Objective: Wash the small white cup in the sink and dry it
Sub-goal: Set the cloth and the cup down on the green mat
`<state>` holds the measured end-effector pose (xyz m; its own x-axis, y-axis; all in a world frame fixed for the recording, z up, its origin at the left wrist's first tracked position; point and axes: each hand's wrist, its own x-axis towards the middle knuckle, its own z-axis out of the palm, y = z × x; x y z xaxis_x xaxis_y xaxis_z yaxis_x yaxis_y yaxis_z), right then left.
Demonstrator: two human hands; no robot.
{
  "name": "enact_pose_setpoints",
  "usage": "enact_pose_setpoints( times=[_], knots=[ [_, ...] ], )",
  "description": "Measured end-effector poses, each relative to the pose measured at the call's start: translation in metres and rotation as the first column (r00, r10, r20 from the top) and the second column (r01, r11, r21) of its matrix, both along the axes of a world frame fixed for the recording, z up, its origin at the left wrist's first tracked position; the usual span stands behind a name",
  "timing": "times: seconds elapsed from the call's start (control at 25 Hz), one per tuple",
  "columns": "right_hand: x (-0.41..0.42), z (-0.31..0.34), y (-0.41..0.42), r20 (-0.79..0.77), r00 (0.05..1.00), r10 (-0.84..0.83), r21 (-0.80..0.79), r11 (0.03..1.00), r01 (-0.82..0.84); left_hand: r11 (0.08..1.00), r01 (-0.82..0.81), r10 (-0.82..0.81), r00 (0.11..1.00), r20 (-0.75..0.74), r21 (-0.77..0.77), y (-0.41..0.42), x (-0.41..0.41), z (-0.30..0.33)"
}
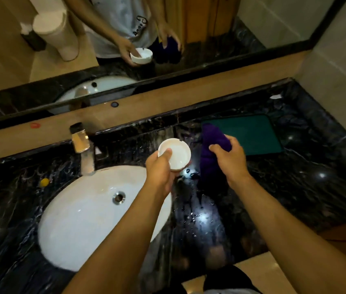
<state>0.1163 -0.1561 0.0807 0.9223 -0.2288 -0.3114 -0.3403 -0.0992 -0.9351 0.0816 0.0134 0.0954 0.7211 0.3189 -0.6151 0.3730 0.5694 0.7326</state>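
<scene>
A: Near zone?
B: Both forearms are seen reaching in from the near edge over the black marble tabletop (295, 187). White oval sink (78, 219) is set into it at near left, drain visible, water drops scattered on the stone to its right.

A: Cup location?
B: Small white cup (177, 152) is held above the tabletop, just past the sink's far-right rim, opening up. Left hand (160, 172) is clamped on it: thumb is laid over the near rim, fingers are wrapped underneath.

A: Right hand?
B: Right hand (230, 160) is closed on a purple cloth (211, 158), just right of the cup, not touching it. Cloth is draped down onto the tabletop.

A: Further back?
B: Dark green mat (250, 132) is laid flat beyond the cloth. Faucet (84, 149) is mounted at the sink's far edge. Mirror (125, 39) is fixed on the far wall; cup and hands are reflected in it.
</scene>
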Motion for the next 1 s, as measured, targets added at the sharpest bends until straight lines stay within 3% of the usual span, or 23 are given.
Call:
enact_pose_setpoints(
  times=[0.12, 0.32, 0.56, 0.76, 0.84, 0.88, 0.92, 1.0],
  knots=[
    [0.042, -0.011, -0.054, -0.024, 1.000, 0.009, -0.064, 0.998, -0.011, 0.999, 0.030, -0.030, 1.000, -0.002, -0.024, -0.047, 0.043, -0.008],
    [0.104, -0.030, -0.128, -0.046, 0.998, -0.047, -0.337, 0.941, 0.029, 0.997, 0.074, -0.076, 0.996, -0.050, -0.032, -0.096, 0.094, -0.024],
    [0.150, -0.066, -0.159, -0.070, 0.996, -0.053, -0.475, 0.880, 0.013, 0.997, 0.071, -0.075, 0.990, -0.120, -0.038, -0.117, 0.118, -0.039],
    [0.147, -0.085, -0.160, -0.193, 0.979, 0.070, -0.615, 0.769, -0.177, 0.998, 0.054, -0.061, 0.983, -0.175, -0.040, -0.118, 0.123, -0.048],
    [0.142, -0.079, -0.156, -0.101, 0.993, 0.058, -0.715, 0.690, -0.113, 0.998, 0.060, -0.065, 0.984, -0.168, -0.034, -0.116, 0.124, -0.049],
    [0.138, -0.072, -0.151, -0.008, 0.998, 0.055, -0.719, 0.693, -0.044, 0.997, 0.062, -0.067, 0.985, -0.159, -0.038, -0.115, 0.124, -0.048],
    [0.135, -0.063, -0.143, 0.056, 0.995, 0.078, -0.654, 0.756, -0.023, 0.997, 0.065, -0.071, 0.986, -0.149, -0.046, -0.115, 0.123, -0.048],
    [0.125, -0.041, -0.120, -0.019, 0.975, 0.221, -0.345, 0.914, -0.214, 0.995, 0.090, -0.095, 0.988, -0.123, -0.048, -0.114, 0.122, -0.046]
  ],
)
